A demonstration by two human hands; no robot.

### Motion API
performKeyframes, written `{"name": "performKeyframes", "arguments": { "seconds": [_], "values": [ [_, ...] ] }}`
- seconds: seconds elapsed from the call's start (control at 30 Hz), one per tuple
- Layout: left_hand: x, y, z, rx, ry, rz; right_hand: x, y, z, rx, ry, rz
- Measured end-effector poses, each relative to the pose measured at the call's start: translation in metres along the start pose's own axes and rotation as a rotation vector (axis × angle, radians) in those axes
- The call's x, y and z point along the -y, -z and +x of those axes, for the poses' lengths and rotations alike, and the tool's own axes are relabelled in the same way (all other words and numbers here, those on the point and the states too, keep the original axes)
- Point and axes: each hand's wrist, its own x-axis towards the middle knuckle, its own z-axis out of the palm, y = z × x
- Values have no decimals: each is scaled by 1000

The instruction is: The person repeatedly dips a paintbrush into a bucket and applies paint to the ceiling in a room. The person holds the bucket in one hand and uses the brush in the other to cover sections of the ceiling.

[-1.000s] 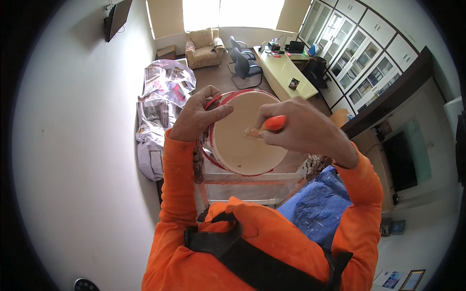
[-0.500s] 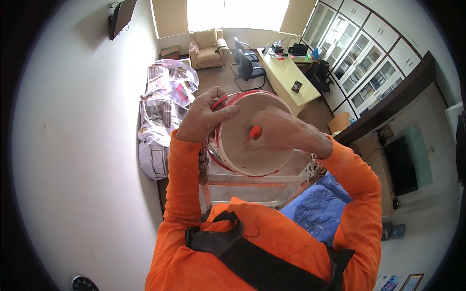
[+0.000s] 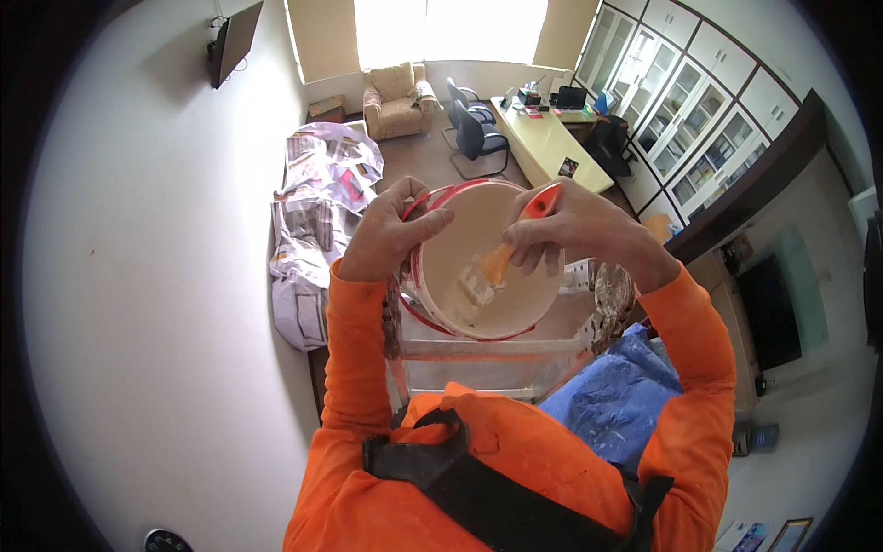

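A round bucket (image 3: pixel 544 304) with a red-edged rim tilts toward me, and its inside is coated with pale paint. My left hand (image 3: pixel 386 235) grips its left rim, thumb over the edge and fingers round the outside. In my right hand (image 3: pixel 593 230) is a paintbrush (image 3: pixel 498 265) with an orange and yellow handle, pinched between thumb and fingers. The brush's paint-coated bristles point down into the bucket, near its lower inner wall. Whether the bristles touch the wall I cannot tell.
Beneath the bucket stands a paint-spattered ladder (image 3: pixel 478 350). A blue tarp (image 3: pixel 598 396) lies to the lower right, and plastic-covered furniture (image 3: pixel 317 225) lines the left wall. Farther off are an armchair (image 3: pixel 398 106), dark chairs (image 3: pixel 480 138) and a long desk (image 3: pixel 543 143).
My right hand has drawn back up and to the right from inside the bucket. The brush, mostly hidden before, now shows handle and bristles. My left hand keeps its grip on the rim.
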Motion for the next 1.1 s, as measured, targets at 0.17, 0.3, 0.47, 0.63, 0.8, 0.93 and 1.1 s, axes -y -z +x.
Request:
{"name": "performKeyframes", "arguments": {
  "seconds": [0.17, 0.3, 0.47, 0.63, 0.8, 0.93, 1.1],
  "values": [
    [9, 3, 2, -31, -50, 89, 4, 2, -10, -136, -35, -206],
    [13, 7, -1, -78, -16, 210, 9, -1, -19, -136, 61, -436],
    [11, 21, 1, -175, -45, 178, 10, 13, -35, -341, 145, -184],
    [15, 23, 4, -102, 12, -170, -23, 20, -36, -428, 165, 570],
    [7, 17, -6, -3, 36, -138, -31, 41, -40, -407, 454, 943],
    [-5, 10, -17, -87, -150, -22, 45, 82, -66, -507, 1088, 896],
    [-17, 7, -24, -100, -170, 8, 208, 106, -146, -743, 1687, 784]
  ]
}}
